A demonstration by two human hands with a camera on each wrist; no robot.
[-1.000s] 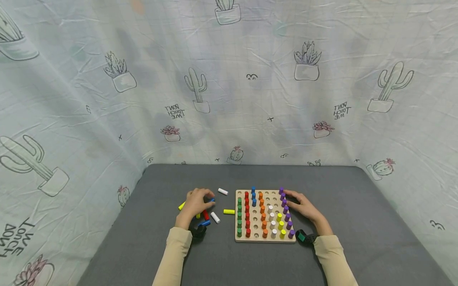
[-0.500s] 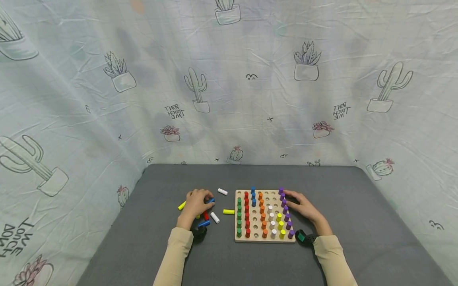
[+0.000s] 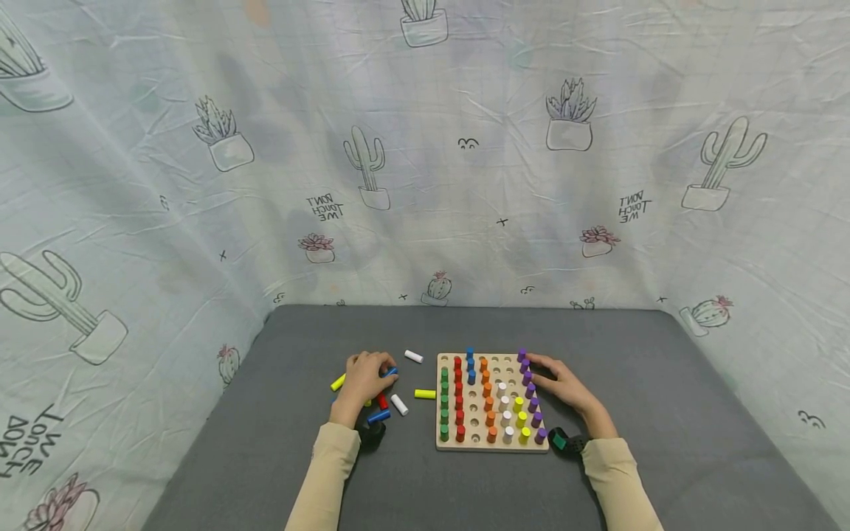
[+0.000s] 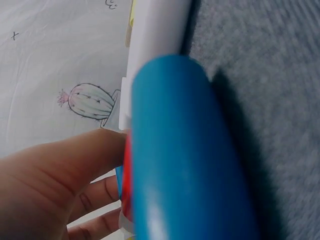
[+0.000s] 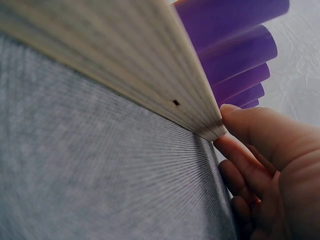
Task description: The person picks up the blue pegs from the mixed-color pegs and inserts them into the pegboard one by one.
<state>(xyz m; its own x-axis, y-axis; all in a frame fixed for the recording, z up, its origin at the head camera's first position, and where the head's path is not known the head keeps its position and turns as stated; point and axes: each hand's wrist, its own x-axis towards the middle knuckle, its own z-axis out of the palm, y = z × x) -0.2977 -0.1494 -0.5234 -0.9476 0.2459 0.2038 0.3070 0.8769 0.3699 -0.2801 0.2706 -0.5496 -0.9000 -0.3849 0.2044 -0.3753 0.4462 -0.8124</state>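
Beige sleeves (image 3: 324, 476), black wrist cameras (image 3: 572, 444), right green-marked.

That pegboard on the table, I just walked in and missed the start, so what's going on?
A person's left hand pinches a blue peg beside other loose pegs, left of the pegboard. The right hand grips the board's right edge near the far corner. The standing pegs form coloured columns; the blue column has three, with open holes nearer the person.
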